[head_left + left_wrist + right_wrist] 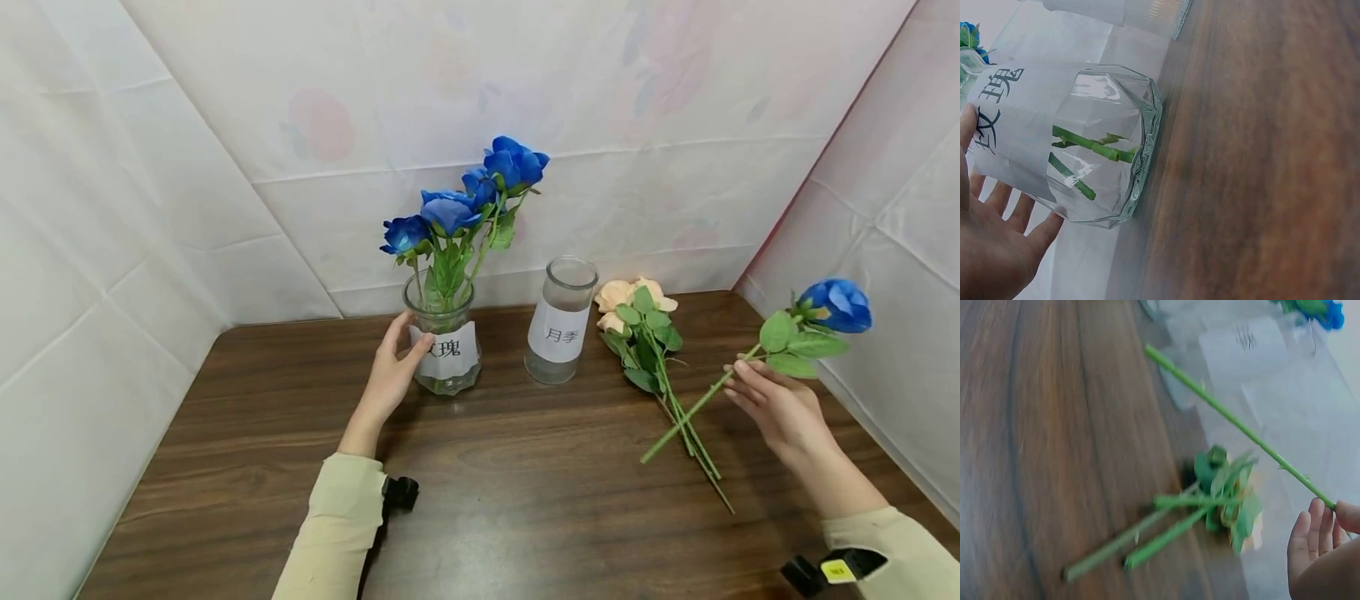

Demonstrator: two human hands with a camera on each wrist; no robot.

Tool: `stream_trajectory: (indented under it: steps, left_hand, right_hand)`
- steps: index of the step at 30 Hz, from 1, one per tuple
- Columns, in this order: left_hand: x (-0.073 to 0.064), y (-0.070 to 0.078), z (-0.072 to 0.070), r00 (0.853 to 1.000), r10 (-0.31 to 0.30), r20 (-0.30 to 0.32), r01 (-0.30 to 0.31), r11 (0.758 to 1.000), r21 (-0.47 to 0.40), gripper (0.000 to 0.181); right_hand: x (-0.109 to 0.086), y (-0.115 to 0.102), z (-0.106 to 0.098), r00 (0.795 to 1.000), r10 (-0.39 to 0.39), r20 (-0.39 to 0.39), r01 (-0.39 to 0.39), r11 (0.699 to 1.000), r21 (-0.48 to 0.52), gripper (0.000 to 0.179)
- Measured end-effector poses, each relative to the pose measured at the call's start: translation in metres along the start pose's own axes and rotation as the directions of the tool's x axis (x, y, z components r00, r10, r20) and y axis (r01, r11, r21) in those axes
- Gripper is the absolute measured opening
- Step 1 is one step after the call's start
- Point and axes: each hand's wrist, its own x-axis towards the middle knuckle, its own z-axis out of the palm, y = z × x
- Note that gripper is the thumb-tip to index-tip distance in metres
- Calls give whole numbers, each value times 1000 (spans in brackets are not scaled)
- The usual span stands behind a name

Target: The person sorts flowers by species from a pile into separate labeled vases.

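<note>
Blue flower (pixel 834 307) on a green stem is in the R hand (pixel 783 408), well off to the R of the straight jar (pixel 566 296). Grip there: thumb + fingertips pinched on the stem, just below the leaves; bloom up & tilted away from the jar, bare stem end slanting down on the jar's near R side. In head view that stem crosses over the stems of the peach flowers (pixel 615 296); R wrist view shows it held above them.

L hand (pixel 393 362) is L of the jar, on the round vase (pixel 450 386): a loose C-shaped hold on the vase's L side, thumb over the front of its paper label (pixel 456 350), other fingers partly hidden behind. Vase stands upright, near the jar but not touching. Blue blooms (pixel 450 212) stick up out of it, some leaning twd the jar; cut stem ends show thru the glass in L wrist view.

Jar itself is upright w/ its own white tag (pixel 557 333). Peach flowers lie just R of it, blooms closest, stems running twd the near side. Brown wood-look table (pixel 480 500) under all; pale printed cloth (pixel 450 83) behind the jar.
</note>
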Motion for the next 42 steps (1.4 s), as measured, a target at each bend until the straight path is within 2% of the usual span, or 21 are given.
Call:
stream_trajectory:
  steps: [3,6,13,18,20,27,30,36,39,42]
  left_hand:
    - [0,1,0,1000,14,-11,-14,1000,13,65]
    - [1,0,-1,1000,18,-15,-18,1000,19,66]
    - [0,0,0,1000,10,-5,-10,1000,20,66]
    - [0,1,1,1000,-1,0,1,1000,1,65]
    - [-1,4,1,1000,-16,7,17,1000,-12,66]
    - [-13,36,0,999,-34,27,34,999,-4,63]
    - [-12,31,-1,999,-35,27,36,999,-13,64]
    - [-3,6,-1,1000,-12,11,12,1000,-11,67]
    - [-2,2,0,1000,14,-4,-14,1000,0,69]
    - [-2,0,1,999,30,-14,-30,1000,6,75]
  right_hand:
    - [4,2,17,996,-63,58,63,998,2,25]
    - [7,5,35,992,-104,68,104,995,10,21]
    - [13,14,76,985,-172,-21,174,981,83,13]
    - [19,20,109,981,-163,-102,175,977,124,5]
    - [21,21,121,981,-154,-114,169,977,132,3]
    - [33,25,163,970,-187,-153,209,967,143,10]
    - [40,27,181,962,-209,-177,240,955,177,12]
    - [52,28,213,945,-266,-188,303,931,203,11]
    - [57,28,228,930,-323,-176,352,920,172,8]
    - [62,28,242,903,-398,-161,420,896,146,5]
